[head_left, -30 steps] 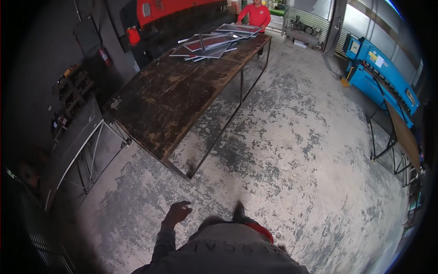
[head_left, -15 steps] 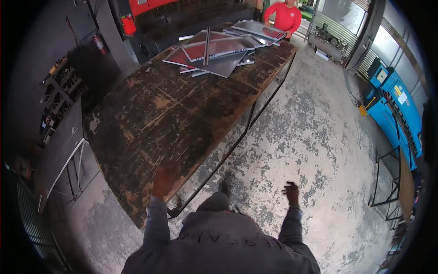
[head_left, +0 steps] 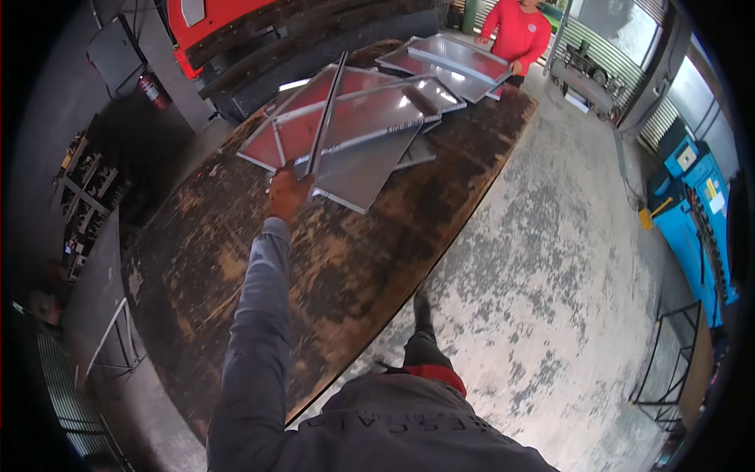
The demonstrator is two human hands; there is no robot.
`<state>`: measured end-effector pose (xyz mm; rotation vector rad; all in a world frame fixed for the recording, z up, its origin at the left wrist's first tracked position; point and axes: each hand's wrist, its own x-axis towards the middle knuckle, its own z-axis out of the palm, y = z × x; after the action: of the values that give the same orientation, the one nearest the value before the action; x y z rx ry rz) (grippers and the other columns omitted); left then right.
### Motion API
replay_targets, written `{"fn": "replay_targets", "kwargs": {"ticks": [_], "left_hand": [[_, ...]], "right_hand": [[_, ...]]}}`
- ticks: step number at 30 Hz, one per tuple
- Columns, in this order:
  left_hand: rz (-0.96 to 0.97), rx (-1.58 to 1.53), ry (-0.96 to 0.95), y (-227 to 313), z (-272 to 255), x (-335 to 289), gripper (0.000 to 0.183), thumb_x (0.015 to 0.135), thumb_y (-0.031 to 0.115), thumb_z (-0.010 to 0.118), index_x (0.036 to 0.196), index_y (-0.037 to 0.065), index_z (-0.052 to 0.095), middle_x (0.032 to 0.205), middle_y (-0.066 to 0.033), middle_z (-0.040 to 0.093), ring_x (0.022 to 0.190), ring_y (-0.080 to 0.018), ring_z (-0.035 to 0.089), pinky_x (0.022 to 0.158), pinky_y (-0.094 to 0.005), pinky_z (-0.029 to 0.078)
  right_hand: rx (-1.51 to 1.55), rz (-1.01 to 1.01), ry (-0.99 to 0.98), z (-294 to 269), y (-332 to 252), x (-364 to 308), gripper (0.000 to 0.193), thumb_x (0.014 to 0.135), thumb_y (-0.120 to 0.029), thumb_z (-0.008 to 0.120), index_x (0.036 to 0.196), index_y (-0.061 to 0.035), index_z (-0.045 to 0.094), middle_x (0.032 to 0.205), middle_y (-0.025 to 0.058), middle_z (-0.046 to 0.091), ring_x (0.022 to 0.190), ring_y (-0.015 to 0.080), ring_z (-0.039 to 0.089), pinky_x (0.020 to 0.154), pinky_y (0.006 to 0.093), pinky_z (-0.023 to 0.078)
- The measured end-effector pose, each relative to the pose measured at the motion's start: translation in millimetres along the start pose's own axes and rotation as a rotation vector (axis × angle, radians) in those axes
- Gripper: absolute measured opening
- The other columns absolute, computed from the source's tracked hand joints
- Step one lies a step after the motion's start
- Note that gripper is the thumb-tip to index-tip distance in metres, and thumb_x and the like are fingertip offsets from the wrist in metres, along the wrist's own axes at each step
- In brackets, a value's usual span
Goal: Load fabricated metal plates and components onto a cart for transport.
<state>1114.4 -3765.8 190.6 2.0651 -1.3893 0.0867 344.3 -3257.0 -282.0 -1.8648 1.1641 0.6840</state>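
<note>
My left hand [head_left: 287, 193], arm stretched out over the worn wooden workbench [head_left: 236, 259], closes its fingers on the near corner of a folded sheet-metal panel [head_left: 358, 126]. That panel lies on top of a loose pile of similar trays [head_left: 452, 63] at the bench's far end. My right hand is out of view. A person in a red top [head_left: 519, 31] stands beyond the pile.

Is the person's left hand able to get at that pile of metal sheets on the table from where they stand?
Probably yes. The left hand already reaches the near edge of the metal sheets on the worn table, arm outstretched, with nothing between. Whether the fingers have closed on a sheet is unclear.
</note>
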Motion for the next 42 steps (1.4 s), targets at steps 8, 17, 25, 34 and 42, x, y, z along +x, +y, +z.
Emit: {"fn": "replay_targets", "kwargs": {"ticks": [8,17,25,34,42], "left_hand": [[-0.39,0.144,-0.114,-78,151,134,0.069,0.077,0.038,0.084,0.128,-0.005,0.064,0.117,-0.0309,0.075,0.114,-0.0457,0.072,0.098,-0.0531,0.058],[-0.568,-0.357,-0.016,-46,139,-1,0.041,0.084,0.037,0.084,0.09,-0.002,0.075,0.068,-0.008,0.066,0.063,-0.0206,0.06,0.063,-0.0419,0.048],[-0.909,0.195,0.419,37,93,-265,0.045,0.084,0.034,0.088,0.087,-0.005,0.066,0.069,-0.0145,0.063,0.063,-0.0241,0.051,0.061,-0.0447,0.047],[-1.283,0.118,0.611,42,223,-336,0.027,0.091,0.02,0.084,0.094,0.0,0.066,0.087,-0.0117,0.06,0.08,-0.0239,0.049,0.074,-0.0418,0.043],[-1.674,-0.418,0.793,94,227,-347,0.071,0.094,0.032,0.081,0.152,0.002,0.053,0.101,-0.0111,0.067,0.095,-0.0292,0.063,0.097,-0.0483,0.049]], "right_hand": [[0.662,0.048,1.085,-556,83,58,0.031,0.096,-0.012,0.067,0.127,-0.0045,0.071,0.099,0.0157,0.077,0.082,0.0258,0.077,0.069,0.0379,0.061],[0.69,-0.185,1.058,-776,-12,90,0.027,0.102,-0.01,0.066,0.125,0.0021,0.072,0.098,0.0125,0.079,0.088,0.0164,0.075,0.076,0.0319,0.059],[0.67,-0.454,0.978,-1009,-81,291,0.027,0.103,-0.023,0.07,0.108,0.0032,0.075,0.084,0.0012,0.069,0.078,0.0094,0.06,0.067,0.0305,0.048],[0.685,-0.41,0.573,-1282,-152,569,0.027,0.103,-0.019,0.066,0.123,-0.0022,0.071,0.096,0.0071,0.073,0.08,0.0184,0.068,0.064,0.0374,0.056],[0.904,-0.505,0.15,-1292,-192,576,0.036,0.099,-0.021,0.068,0.127,0.0008,0.07,0.113,0.0089,0.074,0.093,0.0233,0.073,0.075,0.0413,0.06]]}}
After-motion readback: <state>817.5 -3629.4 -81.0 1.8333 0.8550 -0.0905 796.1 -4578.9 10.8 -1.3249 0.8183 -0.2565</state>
